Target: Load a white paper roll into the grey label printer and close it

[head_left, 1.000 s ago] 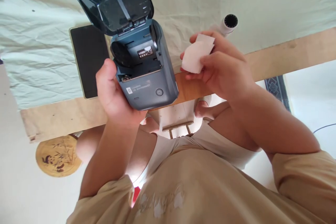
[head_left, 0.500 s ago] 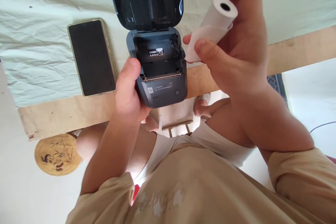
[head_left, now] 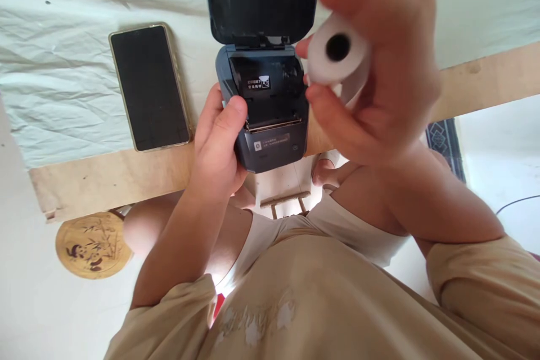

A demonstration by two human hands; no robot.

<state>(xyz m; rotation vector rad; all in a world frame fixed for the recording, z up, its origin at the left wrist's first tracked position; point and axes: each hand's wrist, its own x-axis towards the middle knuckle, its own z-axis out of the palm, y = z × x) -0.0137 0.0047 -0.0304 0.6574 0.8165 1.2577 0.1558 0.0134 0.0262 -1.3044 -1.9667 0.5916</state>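
The right hand [head_left: 383, 56] grips a white paper roll [head_left: 337, 73] by its sides – hollow core facing the camera – just beside the compact printer [head_left: 274, 158]. The left hand [head_left: 219, 143] clasps the printer, lid [head_left: 261, 14] open, a sticker [head_left: 259, 83] inside its compartment [head_left: 270, 108]. Leftward, a smartphone [head_left: 149, 87] lies on the cloth-covered bench [head_left: 118, 183].

We count two hands: one bare left hand [head_left: 219, 149], one bare right hand [head_left: 394, 62]. We see one boxy blue-grey plastic printer [head_left: 274, 152], one white cylindrical paper roll [head_left: 337, 71], one flat black rectangular phone [head_left: 149, 90] near the wooden table's [head_left: 113, 181] near edge, and one round tan wooden disc [head_left: 95, 244].
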